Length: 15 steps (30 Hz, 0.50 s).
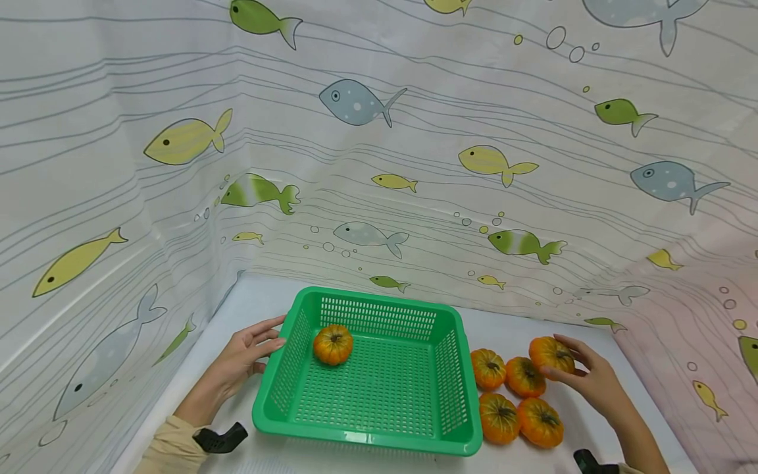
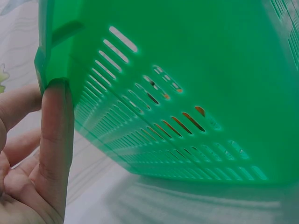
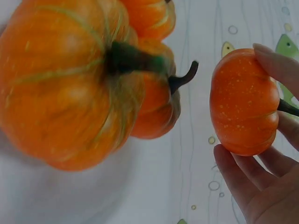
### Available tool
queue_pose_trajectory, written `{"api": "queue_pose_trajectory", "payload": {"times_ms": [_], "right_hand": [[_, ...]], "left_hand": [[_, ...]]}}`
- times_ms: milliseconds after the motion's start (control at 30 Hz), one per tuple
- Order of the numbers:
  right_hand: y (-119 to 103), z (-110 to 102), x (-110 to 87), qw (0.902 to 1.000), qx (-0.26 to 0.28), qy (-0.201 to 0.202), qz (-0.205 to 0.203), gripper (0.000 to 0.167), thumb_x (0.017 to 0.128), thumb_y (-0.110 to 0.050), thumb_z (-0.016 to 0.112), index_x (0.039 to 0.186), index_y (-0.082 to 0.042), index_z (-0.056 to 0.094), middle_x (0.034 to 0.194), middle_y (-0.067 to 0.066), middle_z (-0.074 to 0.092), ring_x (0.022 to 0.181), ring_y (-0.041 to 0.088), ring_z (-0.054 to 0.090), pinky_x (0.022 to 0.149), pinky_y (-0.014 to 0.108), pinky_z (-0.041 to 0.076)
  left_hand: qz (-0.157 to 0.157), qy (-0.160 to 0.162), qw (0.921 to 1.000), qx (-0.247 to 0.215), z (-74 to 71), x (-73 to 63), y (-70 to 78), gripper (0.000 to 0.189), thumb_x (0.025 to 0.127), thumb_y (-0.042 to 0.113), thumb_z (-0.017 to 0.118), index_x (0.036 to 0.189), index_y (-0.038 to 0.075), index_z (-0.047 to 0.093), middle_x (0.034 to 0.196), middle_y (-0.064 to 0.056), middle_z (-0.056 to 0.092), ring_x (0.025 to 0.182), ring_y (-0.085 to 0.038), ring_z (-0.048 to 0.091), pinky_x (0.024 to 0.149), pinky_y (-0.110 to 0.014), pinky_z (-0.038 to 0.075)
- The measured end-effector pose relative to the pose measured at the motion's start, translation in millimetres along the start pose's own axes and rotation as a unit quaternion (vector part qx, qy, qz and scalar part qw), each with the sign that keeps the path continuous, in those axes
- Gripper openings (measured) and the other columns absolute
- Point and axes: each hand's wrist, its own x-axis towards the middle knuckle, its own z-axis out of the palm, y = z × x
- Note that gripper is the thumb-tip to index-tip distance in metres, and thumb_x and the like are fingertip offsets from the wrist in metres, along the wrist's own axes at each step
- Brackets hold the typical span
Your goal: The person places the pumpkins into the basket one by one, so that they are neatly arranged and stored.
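Near the worktop's (image 1: 260, 296) left edge, the left hand (image 1: 233, 361) touches the left rim of a green basket (image 1: 367, 442). This grip looks loose: fingers fairly straight against the rim, not curled round it. The basket spans the middle of the worktop and holds one pumpkin (image 1: 333, 345), lying in its back left part, stem upward. That one seems done.

Past the basket's right wall, four loose pumpkins (image 1: 499, 419) sit bunched on the worktop, two nearer the back edge and two nearer the front. They are outside the basket, so most of the work appears to be left.

Toward the back right corner, the right hand (image 1: 595, 382) has its grip clamped on another pumpkin (image 1: 547, 355), fingers on one side and thumb on the other. Its stem points right, into the palm. The body is squat: in the right wrist view its long axis runs top to bottom, across the stem. Whether it is clear of the worktop, I cannot tell.
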Motion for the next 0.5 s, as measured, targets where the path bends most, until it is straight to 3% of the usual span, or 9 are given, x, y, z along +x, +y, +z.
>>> {"api": "queue_pose_trajectory", "payload": {"times_ms": [100, 167, 500], "right_hand": [[-7, 2, 1.3, 0.9999, -0.003, 0.001, -0.014, 0.081, 0.092, -0.042, 0.079, 0.156, -0.009, 0.043, 0.152, 0.024, 0.049, 0.134, 0.045, 0.048, 0.096, 0.044, 0.061], [-11, 4, 2.4, 0.9997, -0.004, 0.002, -0.025, 0.08, 0.091, -0.041, 0.079, 0.155, -0.009, 0.044, 0.152, 0.023, 0.05, 0.134, 0.045, 0.048, 0.098, 0.057, 0.057], [-42, 11, 6.9, 0.998, 0.009, -0.005, -0.063, 0.075, 0.091, -0.037, 0.081, 0.153, -0.012, 0.047, 0.152, 0.021, 0.051, 0.133, 0.044, 0.051, 0.101, 0.064, 0.052]], "left_hand": [[0.0, 0.0, 1.0, 0.001, 0.1, -0.2, 0.1, 0.067, 0.103, 0.011, 0.063, 0.16, -0.003, 0.03, 0.105, 0.006, 0.07, 0.083, -0.006, 0.07, 0.058, -0.023, 0.059], [0.0, 0.0, 1.0, 0.001, 0.2, -0.3, 0.2, 0.066, 0.103, 0.011, 0.063, 0.159, -0.003, 0.031, 0.105, 0.006, 0.07, 0.083, -0.006, 0.07, 0.058, -0.023, 0.059], [0.001, -0.002, 1.0, 0.0, -0.6, 0.3, -1.0, 0.065, 0.103, 0.011, 0.062, 0.16, -0.002, 0.031, 0.105, 0.006, 0.07, 0.083, -0.006, 0.07, 0.057, -0.022, 0.059]]}}
